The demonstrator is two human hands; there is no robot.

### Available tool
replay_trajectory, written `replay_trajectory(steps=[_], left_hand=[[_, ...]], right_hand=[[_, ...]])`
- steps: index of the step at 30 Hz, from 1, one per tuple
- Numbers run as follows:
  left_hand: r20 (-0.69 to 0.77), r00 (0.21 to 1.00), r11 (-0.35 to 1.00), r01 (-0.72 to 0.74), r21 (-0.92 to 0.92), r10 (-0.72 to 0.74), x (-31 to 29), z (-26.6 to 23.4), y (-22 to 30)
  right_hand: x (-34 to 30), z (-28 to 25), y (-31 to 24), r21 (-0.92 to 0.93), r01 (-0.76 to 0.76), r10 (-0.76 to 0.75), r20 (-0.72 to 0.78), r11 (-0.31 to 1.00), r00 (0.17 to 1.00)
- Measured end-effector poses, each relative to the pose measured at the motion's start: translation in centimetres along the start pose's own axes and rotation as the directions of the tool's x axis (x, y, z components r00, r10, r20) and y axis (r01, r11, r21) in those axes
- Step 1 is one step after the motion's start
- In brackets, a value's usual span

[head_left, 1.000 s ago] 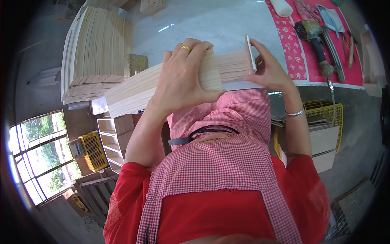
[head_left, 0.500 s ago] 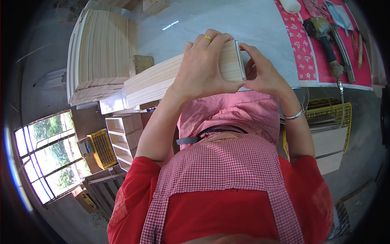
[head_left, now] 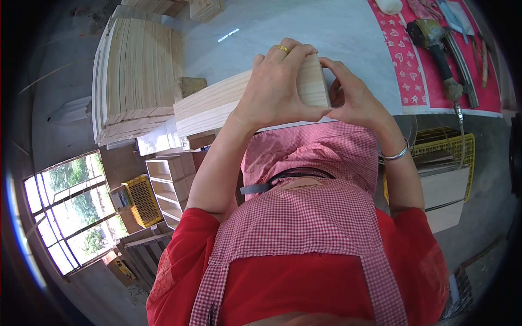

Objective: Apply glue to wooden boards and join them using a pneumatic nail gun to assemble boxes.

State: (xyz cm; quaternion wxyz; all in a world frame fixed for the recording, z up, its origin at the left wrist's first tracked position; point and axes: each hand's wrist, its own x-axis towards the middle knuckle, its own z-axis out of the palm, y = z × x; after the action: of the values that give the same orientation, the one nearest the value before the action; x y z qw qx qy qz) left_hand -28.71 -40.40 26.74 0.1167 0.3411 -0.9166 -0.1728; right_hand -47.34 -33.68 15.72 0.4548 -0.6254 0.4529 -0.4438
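Observation:
A long, pale, box-shaped wooden piece (head_left: 209,103) lies slantwise above my lap at the table's front edge. My left hand (head_left: 272,89), with a gold ring, clasps it near its right end, thumb on the near side and fingers over the far side. At that end my right hand (head_left: 356,98), a silver bangle on its wrist, curls with forefinger and thumb at the two corners. Its other fingers are partly hidden behind the thumb, and the end face cannot be seen.
Left on the table (head_left: 244,49) stands a long stack of thin boards (head_left: 136,70), with a small wooden block (head_left: 191,87) beside it. A nail gun (head_left: 435,49) with a hose lies on pink cloth (head_left: 408,70) at right. Below the table's right side is a yellow crate (head_left: 468,157).
The white edge that showed at the wooden piece's right end is no longer visible. Both hands keep nearly the same hold, and the whole view has shifted slightly.

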Motion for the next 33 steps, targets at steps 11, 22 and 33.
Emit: replay_trajectory(steps=[11,22,33], left_hand=[[-0.008,1.0,1.0,-0.007,-0.011,0.007,0.0,0.3,-0.4],[-0.009,1.0,0.998,-0.005,-0.064,0.005,-0.1,0.6,-0.9],[-0.027,0.999,1.0,0.02,-0.024,-0.02,-0.5,1.0,-0.7]], right_hand=[[0.1,-0.1,-0.3,-0.021,0.012,-0.012,0.01,1.0,1.0],[0.1,0.0,-0.1,-0.04,0.006,-0.006,0.008,0.999,1.0],[-0.4,0.7,-1.1,-0.112,0.062,-0.069,-0.058,0.992,0.996]])
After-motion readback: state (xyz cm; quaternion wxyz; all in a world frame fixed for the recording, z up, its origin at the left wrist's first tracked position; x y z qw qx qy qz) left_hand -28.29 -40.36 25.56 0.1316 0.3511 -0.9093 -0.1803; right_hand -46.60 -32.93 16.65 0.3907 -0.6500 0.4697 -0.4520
